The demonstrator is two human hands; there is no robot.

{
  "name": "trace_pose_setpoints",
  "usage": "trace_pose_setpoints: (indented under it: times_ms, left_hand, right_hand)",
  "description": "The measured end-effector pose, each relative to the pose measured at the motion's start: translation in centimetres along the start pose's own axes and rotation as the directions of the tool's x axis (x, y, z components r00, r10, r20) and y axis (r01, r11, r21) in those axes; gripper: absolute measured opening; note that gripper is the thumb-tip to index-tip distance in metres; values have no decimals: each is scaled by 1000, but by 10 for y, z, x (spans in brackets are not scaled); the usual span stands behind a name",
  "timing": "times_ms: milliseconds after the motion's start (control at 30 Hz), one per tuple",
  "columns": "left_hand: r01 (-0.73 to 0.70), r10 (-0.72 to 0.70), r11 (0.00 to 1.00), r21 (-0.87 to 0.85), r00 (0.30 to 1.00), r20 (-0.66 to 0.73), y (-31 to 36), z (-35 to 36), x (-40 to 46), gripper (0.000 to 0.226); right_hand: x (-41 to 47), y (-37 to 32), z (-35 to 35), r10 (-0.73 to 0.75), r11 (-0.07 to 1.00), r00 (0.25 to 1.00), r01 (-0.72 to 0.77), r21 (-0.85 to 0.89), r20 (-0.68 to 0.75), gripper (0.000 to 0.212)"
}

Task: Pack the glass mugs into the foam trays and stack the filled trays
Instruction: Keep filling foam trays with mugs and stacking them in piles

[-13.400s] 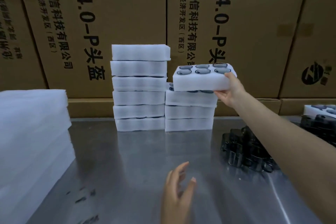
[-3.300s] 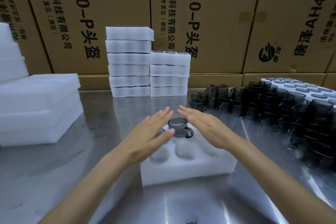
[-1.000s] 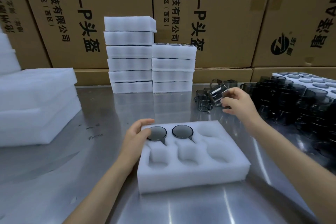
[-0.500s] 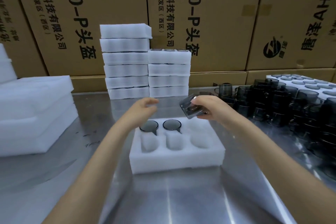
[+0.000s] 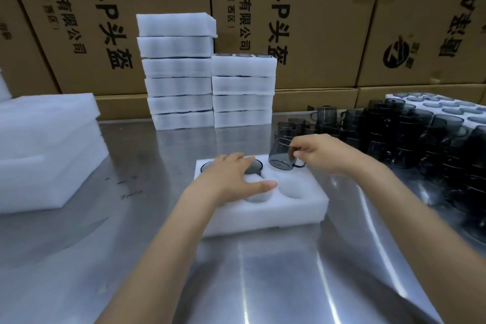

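Where the metal table meets the cartons, the scene is laid out as follows.

Foam tray: a white, matte, soft-edged foam tray (image 5: 263,208) with rounded oval pockets is seen lying flat on the table in front of the person.
Left hand: the left hand (image 5: 231,179) is laid palm down on the tray with fingers straight and spread, partly covering two seated mugs (image 5: 256,167) in the far row; nothing is gripped.
Right hand: the right hand (image 5: 323,152) is curled, its fingertips pinching a smoky grey glass mug (image 5: 282,155) at the rim and handle side.
Held mug: the mug is translucent, cylindrical, with a thin loop handle; it is held tilted at the far right pocket of the tray, its base at the pocket mouth; whether it touches the foam cannot be told.
Loose mugs: a dense cluster of dark glass mugs (image 5: 410,137) is stacked on the table at the right.
Filled stacks: two columns of filled trays (image 5: 210,87) are set side by side at the back, the left one taller.
Foam blocks: thick white foam slabs (image 5: 47,150) are piled at the left.
Table: a brushed, reflective steel table (image 5: 263,271) is streaked with glare.
Cartons: brown corrugated cartons (image 5: 315,21) with black print are stacked behind.
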State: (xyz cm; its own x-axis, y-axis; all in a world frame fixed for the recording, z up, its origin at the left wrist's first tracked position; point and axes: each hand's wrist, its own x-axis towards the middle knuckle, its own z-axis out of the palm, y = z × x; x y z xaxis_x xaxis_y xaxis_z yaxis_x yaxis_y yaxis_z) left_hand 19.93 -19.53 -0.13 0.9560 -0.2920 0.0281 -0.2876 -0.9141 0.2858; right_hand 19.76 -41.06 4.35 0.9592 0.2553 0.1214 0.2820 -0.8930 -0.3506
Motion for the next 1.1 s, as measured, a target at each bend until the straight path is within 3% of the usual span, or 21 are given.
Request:
trace_pose_setpoints:
  times_ms: [133,400,467,600,800,1000,1100]
  left_hand:
    - [0,1,1000,17,998,-65,0,5,-2,89]
    - [-24,24,1000,2,999,-48,4,0,-6,86]
    - [-67,64,997,-31,995,-76,8,-2,-8,83]
    - [-209,203,977,-32,970,-130,26,-4,-9,82]
    - [-191,192,980,52,981,-4,38,12,-9,81]
    - [-180,180,983,42,984,6,38,11,-10,76]
    - [-163,162,986,42,987,24,38,13,-11,74]
  right_hand:
    - [4,-3,8,-40,987,999,43,-157,25,17]
    - [5,-9,18,-63,943,998,66,-328,18,16]
    - [6,-6,17,-66,960,998,69,-272,20,18]
    - [10,3,11,-138,990,983,139,-2,-122,42]
    - [6,1,39,-25,994,980,44,-95,200,51]
    - [6,1,43,-17,999,979,27,-47,203,51]
    - [3,6,46,-68,995,987,56,83,143,46]
